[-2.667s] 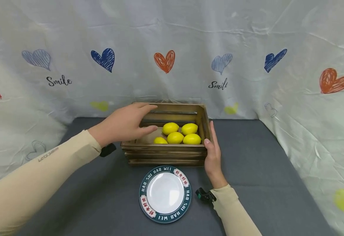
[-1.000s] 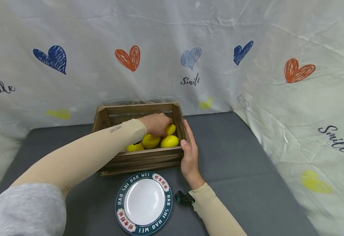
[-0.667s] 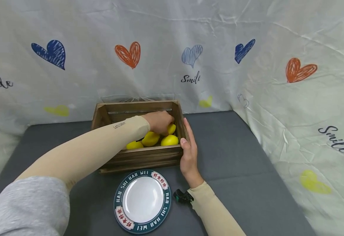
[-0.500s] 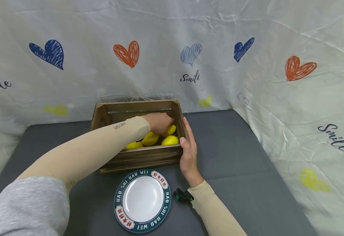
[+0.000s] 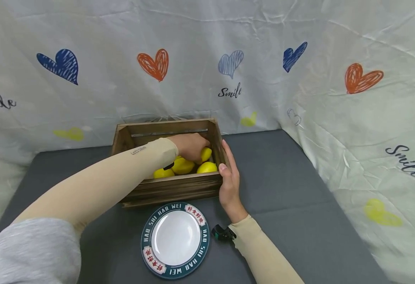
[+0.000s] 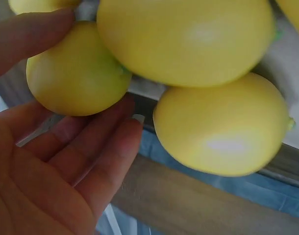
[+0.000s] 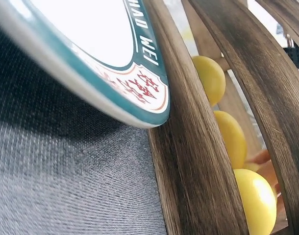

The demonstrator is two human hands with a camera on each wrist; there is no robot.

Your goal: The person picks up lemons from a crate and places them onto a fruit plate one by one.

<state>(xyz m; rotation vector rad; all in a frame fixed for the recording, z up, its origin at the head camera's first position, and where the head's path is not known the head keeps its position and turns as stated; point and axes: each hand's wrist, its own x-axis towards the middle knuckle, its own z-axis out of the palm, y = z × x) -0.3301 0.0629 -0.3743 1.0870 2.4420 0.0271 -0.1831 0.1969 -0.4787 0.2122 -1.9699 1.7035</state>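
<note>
A wooden slatted crate [image 5: 173, 187] holds several yellow lemons [image 5: 207, 167]. My left hand [image 5: 193, 146] reaches into the crate, over the far right lemon [image 5: 206, 153]. In the left wrist view, my left hand [image 6: 101, 68] has its thumb [image 6: 32, 34] on top of one lemon [image 6: 76, 76] and its fingers [image 6: 108, 147] curled beneath it. Two more lemons [image 6: 223, 129] crowd beside it. My right hand [image 5: 229, 179] lies flat against the crate's right side, its thumb on the front corner. That hand is out of the right wrist view.
A white plate [image 5: 175, 239] with a teal lettered rim lies just in front of the crate, also seen close in the right wrist view as the plate [image 7: 90, 54] beside the crate slats [image 7: 198, 147]. Grey tabletop [image 5: 292, 205] extends to the right. Heart-printed cloth [image 5: 228, 79] hangs behind.
My left hand went from the crate's left rim into the crate, onto the lemons, and has barely moved in the last second. The right hand has stayed on the crate's side.
</note>
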